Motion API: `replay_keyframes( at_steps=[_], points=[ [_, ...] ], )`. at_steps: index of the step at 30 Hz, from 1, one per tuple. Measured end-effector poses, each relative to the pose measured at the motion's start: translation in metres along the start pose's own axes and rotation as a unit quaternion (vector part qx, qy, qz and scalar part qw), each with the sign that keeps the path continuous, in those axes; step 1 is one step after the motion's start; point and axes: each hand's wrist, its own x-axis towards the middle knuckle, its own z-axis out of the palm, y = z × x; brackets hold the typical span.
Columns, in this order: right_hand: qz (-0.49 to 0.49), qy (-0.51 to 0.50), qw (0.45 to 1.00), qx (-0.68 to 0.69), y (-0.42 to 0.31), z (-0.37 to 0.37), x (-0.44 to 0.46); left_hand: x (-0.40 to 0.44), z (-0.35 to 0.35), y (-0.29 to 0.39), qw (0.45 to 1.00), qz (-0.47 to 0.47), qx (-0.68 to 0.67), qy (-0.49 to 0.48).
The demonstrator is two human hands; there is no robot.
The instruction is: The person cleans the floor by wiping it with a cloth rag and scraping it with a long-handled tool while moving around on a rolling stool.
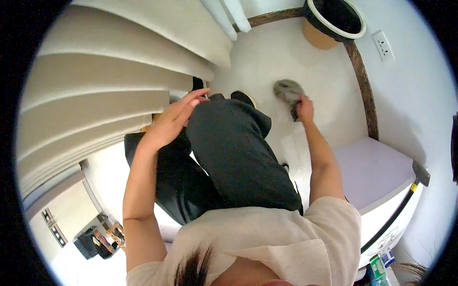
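Note:
My right hand [306,108] reaches down over the pale floor, its fingers closed on a grey, fuzzy cloth-like thing [288,89] with a dark lower end. Its exact kind I cannot make out. My left hand [172,120] is beside my bent knee in black trousers [229,138], fingers stretched out and holding nothing that shows. Close to the left fingertips hangs a cream curtain [129,71]. Part of a black shoe [243,98] shows past my knee.
A bin with a black liner [336,21] stands at the far wall, near a wall socket [383,45]. To the right is a white cabinet with a lilac top [372,171]; a black-handled tool [400,209] leans against it. A dark skirting [363,88] edges the floor.

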Motion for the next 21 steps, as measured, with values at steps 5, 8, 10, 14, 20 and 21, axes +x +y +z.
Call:
replay_keyframes(
  at_steps=[5, 8, 10, 14, 20, 21],
  points=[
    [0.042, 0.135, 0.989, 0.041, 0.069, -0.020, 0.007, -0.052, -0.008, 0.001, 0.996, 0.049, 0.069, 0.029],
    [0.156, 0.108, 0.982, -0.025, 0.080, -0.004, -0.019, -0.050, -0.006, -0.022, 0.991, 0.091, 0.081, 0.047],
    [0.175, 0.084, 0.978, -0.077, 0.075, 0.025, -0.023, -0.043, -0.010, -0.038, 0.993, 0.091, 0.059, 0.045],
    [0.088, -0.002, 0.995, -0.048, 0.011, 0.088, -0.030, -0.050, -0.026, -0.050, 0.998, 0.008, 0.053, 0.035],
    [-0.107, -0.040, 0.993, -0.010, -0.076, 0.106, 0.026, -0.055, -0.031, -0.060, 0.992, 0.030, 0.091, 0.085],
    [-0.114, -0.015, 0.993, 0.004, -0.076, 0.093, 0.037, -0.057, -0.032, -0.063, 0.987, 0.038, 0.129, 0.085]
  ],
)
